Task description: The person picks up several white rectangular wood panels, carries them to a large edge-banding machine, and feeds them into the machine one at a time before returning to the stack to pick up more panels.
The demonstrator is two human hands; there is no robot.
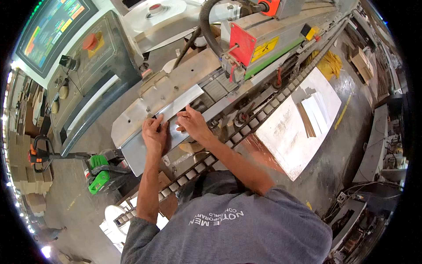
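A narrow white strip (179,103) lies slantwise along the metal bed of a long machine (193,66). At its near end is my left hand (154,133), its fingers bent and the fingertips closed on the strip's end. My right hand (193,124) is just to the right, over the feed channel, with curled fingers. A small pale bit shows beneath those fingers, but I cannot make out what they hold. Below both hands slopes a smooth grey metal plate (134,154). The strip's far end reaches toward the ridged feed track (215,91).
A white board (285,145) with a stack of white strips (315,113) stands right of the chain conveyor (263,115). Upper left is a control panel (90,61) with a screen and red button (90,41). A red guard plate (242,45) rises beyond my hands. A green-and-black machine (100,174) stands lower left.
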